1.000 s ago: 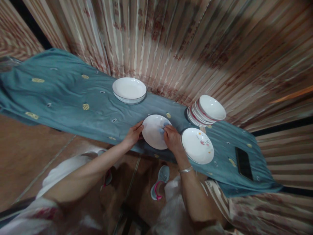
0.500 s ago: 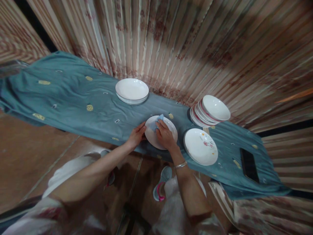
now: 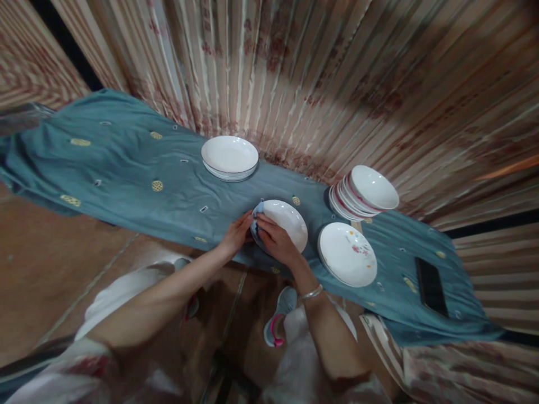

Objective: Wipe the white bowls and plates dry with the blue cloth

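Note:
A white plate (image 3: 290,222) lies near the front edge of the table, between my hands. My left hand (image 3: 236,233) grips its left rim, fingers closed on the edge. Over the plate's left part, my right hand (image 3: 274,238) presses a light blue cloth (image 3: 257,210), which is partly hidden under the fingers. Just to the right sits a small stack of plates, the top one a white plate with a flower print (image 3: 347,255). Behind and to the left is a stack of white plates (image 3: 229,155).
Tilted stacked bowls (image 3: 364,191) with red-patterned sides stand at the back right. A black phone (image 3: 431,286) rests toward the table's right end. Blue-green cloth with pineapple prints (image 3: 138,163) covers the table, and a pleated curtain (image 3: 269,73) hangs close behind it.
My right hand has moved the blue cloth from the plate's upper middle to its left rim, near my left hand. The left hand still holds the edge.

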Motion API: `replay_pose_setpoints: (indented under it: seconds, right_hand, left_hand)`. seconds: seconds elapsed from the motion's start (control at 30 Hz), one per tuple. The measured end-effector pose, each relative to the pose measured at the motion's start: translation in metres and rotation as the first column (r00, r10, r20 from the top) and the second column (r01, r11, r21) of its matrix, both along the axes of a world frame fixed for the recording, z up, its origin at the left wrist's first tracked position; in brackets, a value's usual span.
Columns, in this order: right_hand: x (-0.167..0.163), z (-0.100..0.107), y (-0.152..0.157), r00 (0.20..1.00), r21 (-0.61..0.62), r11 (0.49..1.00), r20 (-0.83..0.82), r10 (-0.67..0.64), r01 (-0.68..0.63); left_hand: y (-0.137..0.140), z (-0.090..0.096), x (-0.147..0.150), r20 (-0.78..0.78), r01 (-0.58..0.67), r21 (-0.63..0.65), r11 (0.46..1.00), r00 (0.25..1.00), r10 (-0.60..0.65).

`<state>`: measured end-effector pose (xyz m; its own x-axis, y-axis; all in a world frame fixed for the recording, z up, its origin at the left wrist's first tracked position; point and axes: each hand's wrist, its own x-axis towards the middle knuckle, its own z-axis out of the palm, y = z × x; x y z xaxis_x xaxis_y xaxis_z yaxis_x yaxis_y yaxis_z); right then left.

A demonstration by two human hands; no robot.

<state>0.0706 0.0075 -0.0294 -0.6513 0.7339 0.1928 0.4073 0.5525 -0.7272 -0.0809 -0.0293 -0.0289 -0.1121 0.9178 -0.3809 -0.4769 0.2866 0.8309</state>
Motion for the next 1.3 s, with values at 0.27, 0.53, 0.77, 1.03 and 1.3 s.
replay_pose_setpoints:
  seconds: [0.27, 0.53, 0.77, 1.03, 1.3]
  right_hand:
    - [0.013, 0.013, -0.019, 0.997, -0.125, 0.991, -0.065, 0.049, -0.057]
    - [0.037, 0.020, -0.029, 0.998, -0.251, 0.967, -0.058, 0.039, -0.052]
    - [0.052, 0.026, -0.034, 1.000, -0.272, 0.962, -0.022, -0.016, 0.010]
    - [0.064, 0.032, -0.036, 0.991, -0.136, 0.985, 0.101, -0.089, 0.102]
    - [0.075, 0.025, -0.025, 0.928, 0.155, 0.967, 0.284, -0.242, 0.205]
  left_hand:
    - [-0.001, 0.002, -0.001, -0.044, -0.010, -0.003, 1.000, 0.999, 0.010]
    - [0.001, 0.004, 0.000, -0.013, 0.011, -0.005, 1.000, 1.000, -0.011]
    - [0.001, 0.004, 0.000, -0.024, 0.023, -0.029, 0.999, 0.999, -0.024]
    - [0.003, 0.003, 0.000, -0.045, 0.001, -0.052, 0.999, 0.999, -0.004]
    - [0.004, 0.004, 0.000, -0.028, -0.007, -0.086, 0.996, 1.000, 0.004]
